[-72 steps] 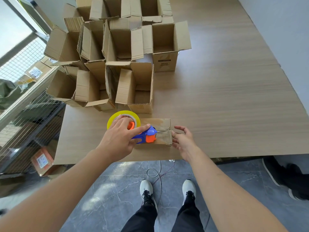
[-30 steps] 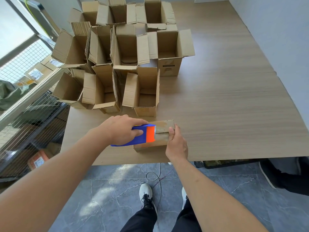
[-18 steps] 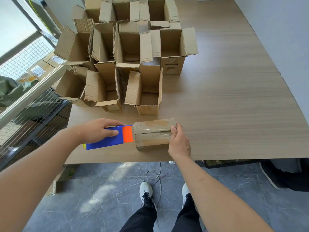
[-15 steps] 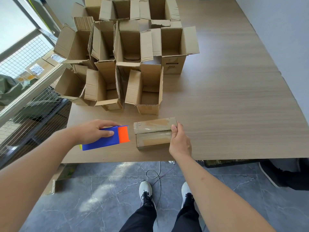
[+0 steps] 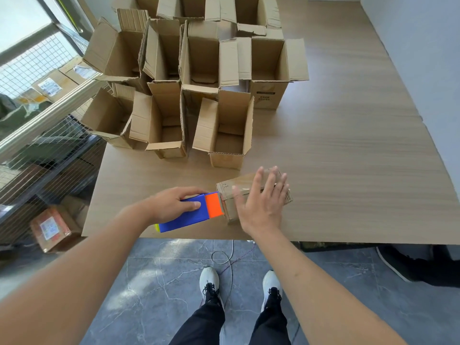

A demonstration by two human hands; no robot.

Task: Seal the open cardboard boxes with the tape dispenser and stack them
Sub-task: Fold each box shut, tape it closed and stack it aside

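Observation:
A small closed cardboard box [image 5: 230, 189] with clear tape on it lies near the front edge of the wooden table [image 5: 348, 158]. My left hand [image 5: 175, 202] grips the blue and orange tape dispenser [image 5: 193, 214], whose orange end meets the box's left end. My right hand [image 5: 261, 202] lies over the box with its fingers spread straight, hiding most of the top. Several open cardboard boxes [image 5: 221, 130] stand upright in a cluster behind, flaps raised.
A metal railing and wire mesh [image 5: 42, 125] run along the table's left side, with labelled parcels [image 5: 49, 226] on the floor beyond. A white wall borders the right. Bare tabletop spreads to the right of the boxes. A cable lies on the floor by my shoes.
My right hand has let go of the box's right end and now lies flat over its top. The dispenser has come back against the box's left end. The box has turned slightly.

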